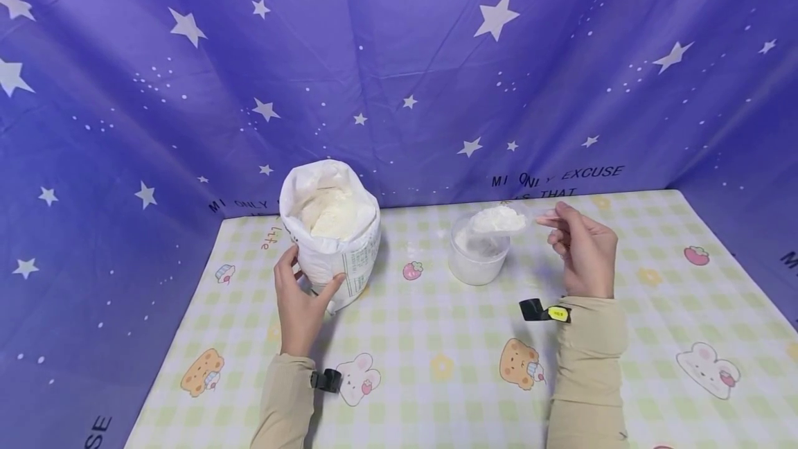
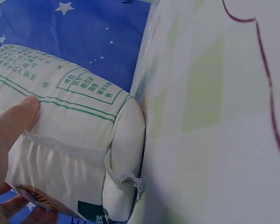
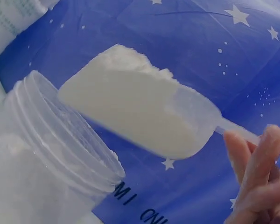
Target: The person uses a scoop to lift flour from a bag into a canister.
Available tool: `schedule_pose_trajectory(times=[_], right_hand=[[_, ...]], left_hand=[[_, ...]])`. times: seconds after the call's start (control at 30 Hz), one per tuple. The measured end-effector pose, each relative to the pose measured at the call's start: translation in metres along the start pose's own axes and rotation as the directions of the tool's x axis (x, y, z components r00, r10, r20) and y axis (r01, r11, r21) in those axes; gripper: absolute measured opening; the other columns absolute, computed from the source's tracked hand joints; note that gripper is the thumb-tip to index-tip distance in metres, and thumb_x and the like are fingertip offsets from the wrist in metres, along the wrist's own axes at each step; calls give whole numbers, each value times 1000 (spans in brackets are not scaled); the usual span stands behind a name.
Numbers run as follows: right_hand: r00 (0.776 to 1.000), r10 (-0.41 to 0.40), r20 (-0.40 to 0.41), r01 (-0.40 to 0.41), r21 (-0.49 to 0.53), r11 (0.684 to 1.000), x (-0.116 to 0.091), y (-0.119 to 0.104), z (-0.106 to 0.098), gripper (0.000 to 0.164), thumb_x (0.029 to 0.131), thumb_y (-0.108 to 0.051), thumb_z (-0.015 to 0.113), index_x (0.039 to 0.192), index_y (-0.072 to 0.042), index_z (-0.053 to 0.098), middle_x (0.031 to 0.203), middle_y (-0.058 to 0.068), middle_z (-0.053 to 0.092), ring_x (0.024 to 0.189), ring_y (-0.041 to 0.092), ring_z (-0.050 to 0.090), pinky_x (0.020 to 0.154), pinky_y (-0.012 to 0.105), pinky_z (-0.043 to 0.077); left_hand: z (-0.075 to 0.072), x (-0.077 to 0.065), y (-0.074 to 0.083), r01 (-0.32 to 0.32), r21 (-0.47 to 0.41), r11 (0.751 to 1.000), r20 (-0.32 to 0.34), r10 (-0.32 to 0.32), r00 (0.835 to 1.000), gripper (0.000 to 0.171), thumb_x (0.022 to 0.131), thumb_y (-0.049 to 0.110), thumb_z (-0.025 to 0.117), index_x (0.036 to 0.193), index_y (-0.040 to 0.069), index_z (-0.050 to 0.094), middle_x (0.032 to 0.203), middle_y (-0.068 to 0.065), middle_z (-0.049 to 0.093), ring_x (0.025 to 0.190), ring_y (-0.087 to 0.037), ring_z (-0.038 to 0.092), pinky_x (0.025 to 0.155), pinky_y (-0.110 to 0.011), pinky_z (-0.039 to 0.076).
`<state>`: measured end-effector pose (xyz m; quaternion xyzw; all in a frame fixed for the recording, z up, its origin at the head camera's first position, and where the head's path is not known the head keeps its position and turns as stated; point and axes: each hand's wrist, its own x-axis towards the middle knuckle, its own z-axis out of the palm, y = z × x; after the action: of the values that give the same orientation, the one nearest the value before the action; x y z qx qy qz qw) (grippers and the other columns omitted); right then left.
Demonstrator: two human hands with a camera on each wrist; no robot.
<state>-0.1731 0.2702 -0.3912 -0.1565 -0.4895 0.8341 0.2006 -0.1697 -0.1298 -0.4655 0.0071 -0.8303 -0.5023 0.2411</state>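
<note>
In the head view my left hand (image 1: 304,300) grips the lower front of an open white bag (image 1: 349,269) of pale powder, thumb on one side and fingers on the other. Green print and a folded, stitched bottom end of the bag (image 2: 74,116) show in the left wrist view. My right hand (image 1: 582,248) pinches the thin handle of a clear plastic scoop (image 3: 196,116). White powder (image 3: 126,88) heaps in the scoop, whose front edge is over the mouth of a clear round jar (image 1: 476,269). Inside the jar is more white powder.
A checked tablecloth (image 1: 399,338) with cartoon prints covers the table. Right behind it hangs a purple star-patterned curtain (image 1: 411,33), which also runs along both sides. Each sleeve carries a black strap at the wrist, the right strap (image 1: 533,310) with a yellow tag.
</note>
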Motion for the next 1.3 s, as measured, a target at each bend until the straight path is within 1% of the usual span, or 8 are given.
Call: schedule_pose_trajectory(times=[0.23, 0.4, 0.5, 0.67, 0.73, 0.83, 1.1, 1.3], right_hand=[[996, -67, -62, 54, -196, 979, -3, 0, 8, 24, 88, -19, 76, 88, 5, 77, 67, 5, 73, 40, 10, 50, 35, 16, 34], [981, -178, -82, 136, -369, 919, -9, -1, 14, 21, 89, -22, 75, 84, -2, 79, 65, -1, 73, 38, 12, 53, 34, 18, 32], [958, -275, -77, 200, -505, 840, -13, -2, 17, 24, 90, -25, 73, 84, -2, 80, 63, -9, 71, 37, 10, 54, 35, 20, 33], [894, -448, 11, 331, -690, 644, -18, -2, 24, 30, 92, -27, 68, 82, -1, 79, 57, -23, 64, 38, 4, 55, 37, 18, 36], [869, -493, 53, 372, -725, 579, -21, -2, 28, 31, 93, -27, 66, 80, -2, 79, 57, -16, 66, 39, 3, 55, 39, 16, 37], [841, -533, 94, 411, -751, 516, -25, -3, 32, 33, 93, -28, 64, 77, -4, 79, 54, -21, 61, 38, 1, 53, 43, 15, 38], [802, -582, 137, 461, -761, 457, -32, -12, 37, 28, 92, -24, 66, 78, -3, 80, 58, -38, 50, 41, -12, 47, 57, 12, 40], [785, -598, 164, 487, -759, 431, -36, -17, 40, 26, 92, -24, 69, 77, -5, 80, 56, -16, 63, 41, -13, 48, 52, 13, 38]], left_hand=[[-1, 1, -1, -5, 8, 1000, -1, 5, 1000, 92, 74, 21, 89, 147, 7, 35, 140, -13, 42, 130, -25, 42, 109, -42, 43], [1, 1, 0, -4, 8, 1000, -4, 4, 1000, 90, 75, 22, 89, 146, 7, 36, 140, -12, 43, 130, -24, 42, 109, -41, 44], [4, 0, 0, -10, 6, 1000, 8, 10, 1000, 89, 75, 23, 88, 146, 7, 36, 141, -13, 43, 130, -25, 42, 108, -41, 44], [7, 0, -1, -4, 11, 1000, 17, 4, 1000, 89, 76, 25, 88, 146, 9, 36, 141, -11, 43, 131, -25, 42, 108, -39, 44], [7, 0, -1, 0, 12, 1000, 13, 0, 1000, 89, 76, 25, 88, 146, 9, 36, 141, -11, 43, 131, -24, 42, 108, -39, 44], [6, 0, 0, 0, 13, 1000, 11, 0, 1000, 89, 76, 24, 88, 146, 8, 36, 141, -12, 42, 131, -25, 42, 108, -39, 44], [2, 1, 1, 1, 17, 1000, 8, -1, 1000, 90, 75, 24, 88, 146, 7, 36, 141, -12, 42, 131, -25, 42, 109, -39, 44], [0, 1, 1, -2, 17, 1000, -1, 2, 1000, 90, 75, 24, 88, 146, 7, 36, 141, -13, 42, 131, -26, 42, 109, -39, 44]])
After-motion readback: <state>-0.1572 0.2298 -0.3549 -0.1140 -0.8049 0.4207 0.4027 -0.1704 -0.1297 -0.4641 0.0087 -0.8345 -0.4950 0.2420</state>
